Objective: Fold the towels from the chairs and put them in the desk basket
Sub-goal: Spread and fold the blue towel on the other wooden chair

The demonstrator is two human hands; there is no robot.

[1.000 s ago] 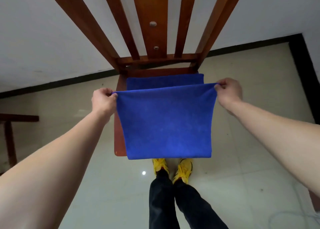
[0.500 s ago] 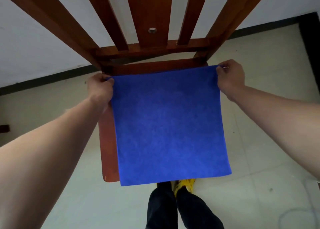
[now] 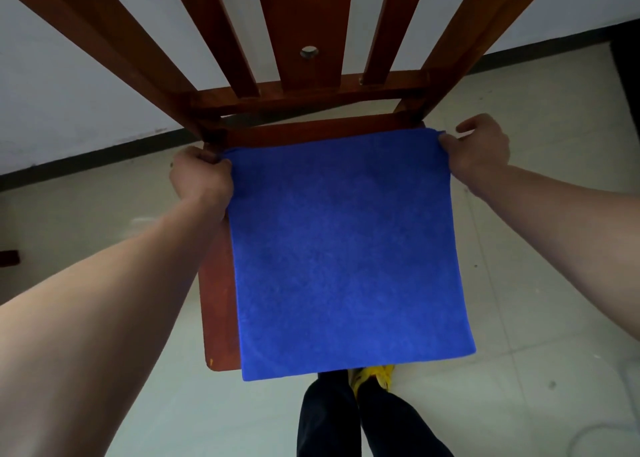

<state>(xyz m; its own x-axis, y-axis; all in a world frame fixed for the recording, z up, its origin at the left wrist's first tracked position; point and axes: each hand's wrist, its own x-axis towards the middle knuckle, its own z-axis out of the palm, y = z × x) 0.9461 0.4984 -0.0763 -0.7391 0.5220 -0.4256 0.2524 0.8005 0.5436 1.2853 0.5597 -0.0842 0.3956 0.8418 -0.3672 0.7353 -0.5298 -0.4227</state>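
A blue towel point(image 3: 343, 249) lies folded in half and flat on the seat of a red-brown wooden chair point(image 3: 216, 297). Its far edge sits near the chair's slatted back and its near edge hangs slightly past the seat front. My left hand point(image 3: 201, 179) pinches the far left corner of the towel. My right hand point(image 3: 481, 152) pinches the far right corner. Both layers of the fold are held together at those corners. The desk basket is not in view.
The chair's slatted backrest point(image 3: 304, 31) rises right in front of me, against a white wall with a dark skirting line. Pale tiled floor surrounds the chair. My dark trousers and yellow shoes point(image 3: 372, 375) stand at the seat's front. A piece of dark wood point(image 3: 8, 257) shows at far left.
My hands carried the towel's held edge forward over the lower half to the far side of the seat, completing a fold. The towel now lies flat instead of hanging.
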